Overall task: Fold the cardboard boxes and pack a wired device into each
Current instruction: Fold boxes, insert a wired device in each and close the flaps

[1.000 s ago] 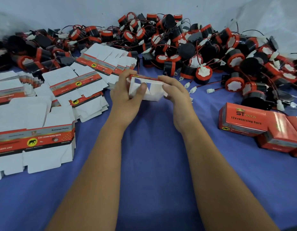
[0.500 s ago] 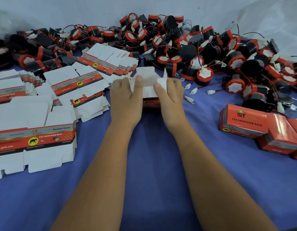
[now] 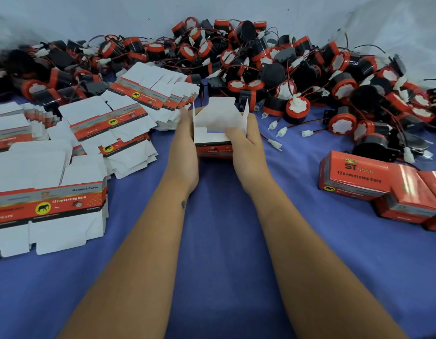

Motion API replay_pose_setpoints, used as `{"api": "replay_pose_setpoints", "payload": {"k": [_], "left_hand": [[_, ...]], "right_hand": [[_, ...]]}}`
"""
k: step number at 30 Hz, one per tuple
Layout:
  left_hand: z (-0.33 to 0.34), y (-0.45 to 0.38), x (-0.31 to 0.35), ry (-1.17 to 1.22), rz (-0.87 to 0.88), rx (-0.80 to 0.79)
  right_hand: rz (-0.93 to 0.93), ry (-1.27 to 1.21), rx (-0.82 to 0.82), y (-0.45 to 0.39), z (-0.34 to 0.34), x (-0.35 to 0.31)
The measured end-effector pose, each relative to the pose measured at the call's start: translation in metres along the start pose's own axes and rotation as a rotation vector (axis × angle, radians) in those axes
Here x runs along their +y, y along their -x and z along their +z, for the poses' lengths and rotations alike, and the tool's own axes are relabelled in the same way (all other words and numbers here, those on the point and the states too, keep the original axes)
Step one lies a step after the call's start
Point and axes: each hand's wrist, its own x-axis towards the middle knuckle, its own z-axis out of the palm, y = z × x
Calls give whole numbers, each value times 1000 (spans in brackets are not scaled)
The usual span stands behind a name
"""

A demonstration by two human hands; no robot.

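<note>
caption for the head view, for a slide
Both hands, left and right, hold an open-topped box on the blue cloth.

An open box (image 3: 213, 133) is held at the middle of the cloth (image 3: 224, 241), between the left hand (image 3: 185, 145) and the right hand (image 3: 246, 143). Flat cartons (image 3: 50, 172) are stacked to its left, closed boxes (image 3: 383, 189) are set to its right, and wired horns (image 3: 273, 69) are heaped behind it.

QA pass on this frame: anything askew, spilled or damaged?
Nothing damaged. The half-folded red and white cardboard box, held by the left hand and right hand, has blue cloth showing through a gap in its floor. The black and red wired devices lie in a tangled heap, loose white connectors spilling forward.
</note>
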Motion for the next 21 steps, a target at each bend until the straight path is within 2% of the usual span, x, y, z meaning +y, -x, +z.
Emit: {"api": "replay_pose_setpoints", "payload": {"k": [4,11,16,21], "left_hand": [[2,-1,-5,-260,28,65],[5,-3,-4,-314,21,151],[4,-1,-2,-269,63,110],[3,-1,-2,-239,68,92]], "right_hand": [[-1,-12,-30,2,1,0],[143,-370,-144,-3,-5,-6],[30,-212,-186,-4,-8,-5],[29,-226,-180,-4,-9,-6]]}}
